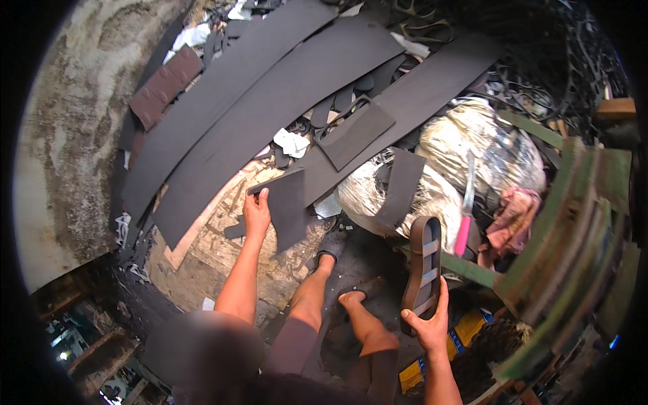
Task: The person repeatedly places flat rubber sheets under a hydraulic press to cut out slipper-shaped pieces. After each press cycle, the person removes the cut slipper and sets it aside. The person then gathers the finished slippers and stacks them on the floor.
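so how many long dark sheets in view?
3: the left sheet at upper left, the middle sheet alongside it, and the right sheet, slanting up toward upper right. More may be hidden underneath.

One dark sheet [289,212] is in the left hand [256,212], one sole-shaped frame [414,277] in the right hand [430,329], with three long dark strips [270,104] beyond the left hand and one pink-handled knife [464,233] and one pink cloth [513,219] beyond the right.
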Demonstrator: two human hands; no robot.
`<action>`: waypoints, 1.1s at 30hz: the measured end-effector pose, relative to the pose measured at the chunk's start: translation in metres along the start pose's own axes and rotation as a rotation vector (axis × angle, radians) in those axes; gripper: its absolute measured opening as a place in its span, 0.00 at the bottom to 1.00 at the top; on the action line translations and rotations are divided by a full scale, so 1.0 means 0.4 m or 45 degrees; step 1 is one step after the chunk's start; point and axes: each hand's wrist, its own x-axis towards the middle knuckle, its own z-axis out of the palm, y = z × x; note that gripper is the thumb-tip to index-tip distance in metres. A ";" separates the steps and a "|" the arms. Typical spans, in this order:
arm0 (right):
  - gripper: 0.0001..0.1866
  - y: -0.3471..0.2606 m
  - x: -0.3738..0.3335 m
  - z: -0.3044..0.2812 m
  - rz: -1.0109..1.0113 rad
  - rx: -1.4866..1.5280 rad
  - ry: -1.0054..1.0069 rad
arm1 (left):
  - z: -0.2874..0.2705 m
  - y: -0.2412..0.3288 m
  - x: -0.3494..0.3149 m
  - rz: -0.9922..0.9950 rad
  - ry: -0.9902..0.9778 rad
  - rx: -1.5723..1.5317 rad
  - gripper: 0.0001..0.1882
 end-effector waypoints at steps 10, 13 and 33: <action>0.66 -0.423 -0.461 -0.400 -0.504 -0.023 0.347 | -0.143 0.996 -0.389 -0.123 -0.879 -1.146 0.13; 0.68 -0.444 -0.611 -0.524 -0.524 0.116 0.564 | -0.194 1.221 -0.610 0.234 -1.123 -1.167 0.08; 0.55 -0.092 -0.943 -0.709 -0.264 0.691 1.205 | 0.021 1.108 -1.041 2.273 -1.787 -0.026 0.28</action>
